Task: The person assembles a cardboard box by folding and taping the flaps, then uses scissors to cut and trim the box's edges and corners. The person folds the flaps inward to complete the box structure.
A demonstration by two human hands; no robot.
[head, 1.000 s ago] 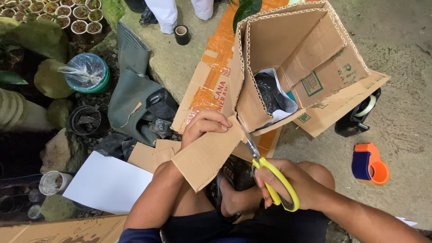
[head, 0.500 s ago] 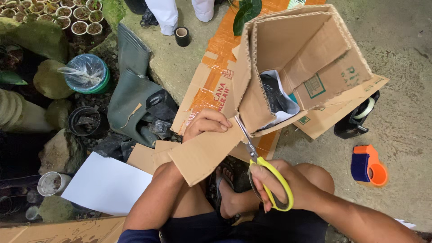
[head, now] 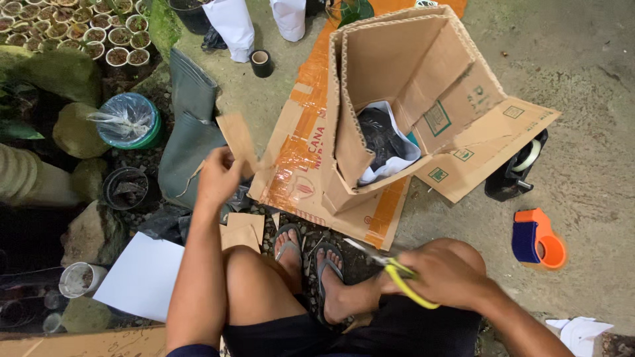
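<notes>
A: Where's the cut piece of cardboard relative to the big cardboard box?

B: Off the box's left side, raised in the air, well apart from it. The left hand pinches its lower edge, its grip closed on the piece. Its long axis runs roughly up and down, leaning a little, upper end pointing away from the person.

A: And the scissors?

B: Below the box, near the person's knee. The right hand has its grip closed around the yellow handles; the blades point left, towards the sandalled feet, and look nearly shut, though motion blur makes that hard to tell.

A: What could go wrong?

B: I'd judge the blade tips are the worry: they sit close to bare toes and leg, so a careless swing could nick skin. The pinch on the piece is also slight, so it could slip and drop among the scraps below the box.
</notes>
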